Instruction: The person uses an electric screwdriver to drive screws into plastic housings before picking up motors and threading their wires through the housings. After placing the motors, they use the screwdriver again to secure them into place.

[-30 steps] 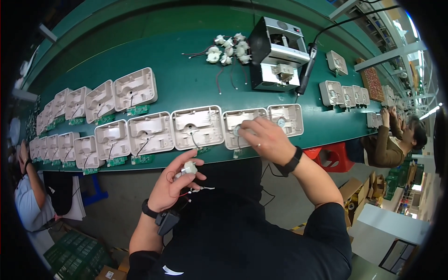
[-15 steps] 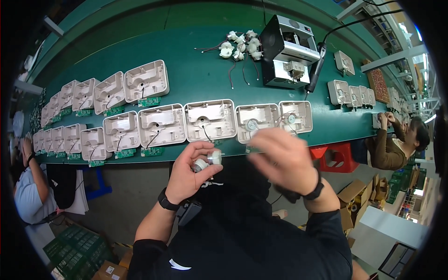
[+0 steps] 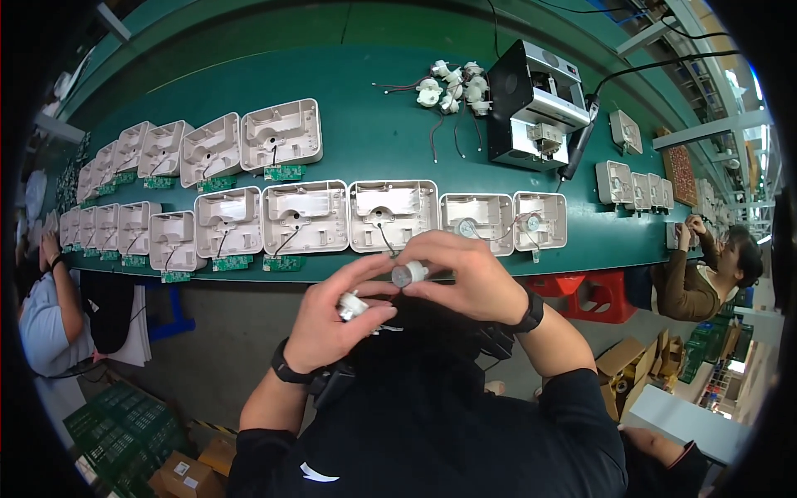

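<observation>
My right hand [image 3: 480, 280] pinches a small white motor [image 3: 408, 275] by its sides, its round grey metal end showing. Close by on the left, my left hand [image 3: 320, 322] is curled round another small white motor [image 3: 352, 307], partly hidden by the fingers. Both hands are just off the table's near edge, in front of an open cream plastic housing [image 3: 413, 241] with a thin cable. To the right of it stand two housings, each with a round part [image 3: 466, 228] seated inside.
Rows of cream housings [image 3: 282, 137] with green circuit boards [image 3: 285, 172] line the left of the table. White motors with wires [image 3: 452, 87] lie beside a black and silver machine [image 3: 540, 104]. A red stool [image 3: 602, 299] stands at right; co-workers sit at both sides.
My right hand has come left from over the right-hand housings to my left hand. It now holds one of the two motors that were in my left hand.
</observation>
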The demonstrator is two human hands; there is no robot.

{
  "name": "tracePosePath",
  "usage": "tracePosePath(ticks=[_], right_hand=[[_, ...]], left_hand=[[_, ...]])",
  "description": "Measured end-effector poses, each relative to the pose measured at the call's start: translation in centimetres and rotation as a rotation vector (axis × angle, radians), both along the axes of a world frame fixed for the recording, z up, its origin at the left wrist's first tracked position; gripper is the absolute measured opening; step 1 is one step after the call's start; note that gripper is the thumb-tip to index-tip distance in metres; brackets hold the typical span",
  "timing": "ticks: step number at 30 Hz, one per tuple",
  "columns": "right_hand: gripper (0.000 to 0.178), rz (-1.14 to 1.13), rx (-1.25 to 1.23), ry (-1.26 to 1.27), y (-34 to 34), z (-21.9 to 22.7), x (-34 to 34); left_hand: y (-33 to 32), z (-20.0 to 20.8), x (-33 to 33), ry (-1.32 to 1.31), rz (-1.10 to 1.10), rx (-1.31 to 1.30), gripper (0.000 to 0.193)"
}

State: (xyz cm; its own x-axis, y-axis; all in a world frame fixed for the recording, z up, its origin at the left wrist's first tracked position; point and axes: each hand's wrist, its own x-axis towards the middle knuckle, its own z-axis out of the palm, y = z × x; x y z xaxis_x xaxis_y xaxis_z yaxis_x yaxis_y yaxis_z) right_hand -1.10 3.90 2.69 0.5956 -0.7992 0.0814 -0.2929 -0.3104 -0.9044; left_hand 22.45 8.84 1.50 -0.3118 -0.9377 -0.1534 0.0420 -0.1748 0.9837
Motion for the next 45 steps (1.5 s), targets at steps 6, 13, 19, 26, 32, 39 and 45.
tracePosePath(ticks=[6,13,19,26,32,39,45], right_hand=[[0.038,-0.177,0.130,-0.001,0.7,1.7,-0.4],[0.041,-0.039,0.048,-0.204,1.5,-1.1,1.0],[0.039,-0.039,-0.392,0.022,1.7,-1.0,1.7],[0.034,-0.290,-0.475,0.185,0.7,-0.6,2.1],[0.030,-0.368,-0.422,0.301,-1.4,-1.9,2.7],[0.031,-0.249,-0.587,0.426,-3.0,-3.7,4.8],[0.031,-0.226,-0.586,0.502,-3.4,-4.5,5.5]], left_hand=[[-0.6,-0.8,4.7,0.115,0.167,0.232,0.040],[-0.5,-1.6,0.7,0.411,-0.170,0.491,0.038],[-0.4,-2.8,0.3,0.379,-0.158,0.450,0.036],[0.2,-2.8,0.6,-0.151,0.076,0.194,0.039],[-0.5,-2.2,-0.1,-0.510,-0.011,-0.204,0.041],[1.0,-3.8,2.9,-0.252,0.000,0.018,0.047],[1.2,-3.5,4.9,0.164,0.063,0.225,0.043]])
